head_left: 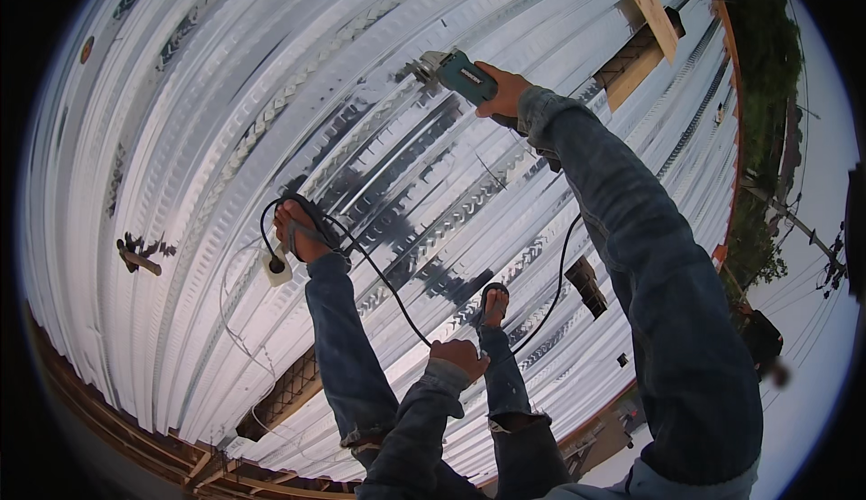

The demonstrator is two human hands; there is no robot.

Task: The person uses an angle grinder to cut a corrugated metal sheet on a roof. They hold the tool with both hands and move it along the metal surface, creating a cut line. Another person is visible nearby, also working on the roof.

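Note:
My right hand [507, 92] reaches far forward and is wrapped round the body of a teal angle grinder [465, 77]. The grinder's metal head points left, just over the ribbed silver roofing sheets [433, 207]. Near my knees, my left hand [459, 356] is closed round a black power cord [390, 285]. One stretch of cord loops past my left foot [302, 231]; another curves up on the right toward the grinder. Beside that foot, a black plug sits in a white socket [275, 271], from which a thin white wire trails. Both feet wear dark flip-flops.
A hammer [138, 257] lies on the sheets at left, and a small round orange-brown disc [87, 50] farther off. Gaps show timber at lower left [284, 393] and right [586, 286]. A wooden plank [646, 5] crosses at upper right. Past the right roof edge are trees and power lines.

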